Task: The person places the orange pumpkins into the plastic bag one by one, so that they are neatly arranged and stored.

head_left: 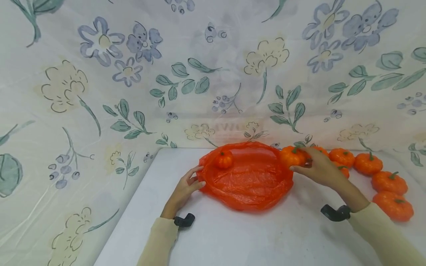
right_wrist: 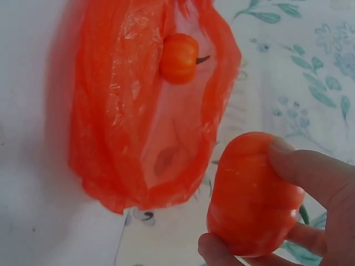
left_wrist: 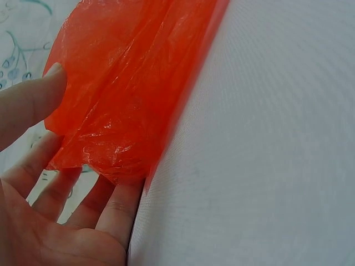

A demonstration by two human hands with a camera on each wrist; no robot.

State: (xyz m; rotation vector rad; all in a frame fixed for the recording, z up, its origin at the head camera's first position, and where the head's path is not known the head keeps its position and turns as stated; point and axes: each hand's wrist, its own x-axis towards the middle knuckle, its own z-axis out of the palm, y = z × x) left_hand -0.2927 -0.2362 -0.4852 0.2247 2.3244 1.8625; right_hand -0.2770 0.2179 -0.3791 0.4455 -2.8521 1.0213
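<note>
A red plastic bag [head_left: 249, 190] lies on the white table with its mouth spread wide. One small orange pumpkin [head_left: 224, 159] is within the bag's opening, toward the left. My left hand [head_left: 182, 190] touches the bag's left edge; in the left wrist view its fingers [left_wrist: 119, 208] reach behind the red film, thumb apart from them. At the bag's right rim, my right hand [head_left: 319, 168] grips another orange pumpkin [right_wrist: 255, 194] between thumb and fingers. This pumpkin has a green stem and, in the right wrist view, appears beside the bag's edge.
Several more orange pumpkins [head_left: 368, 163] form a curved row along the right side of the table [head_left: 249, 236]. A smaller pumpkin [head_left: 342, 170] sits inside that curve, near my right wrist. Behind the table hangs a flower-printed cloth [head_left: 199, 107].
</note>
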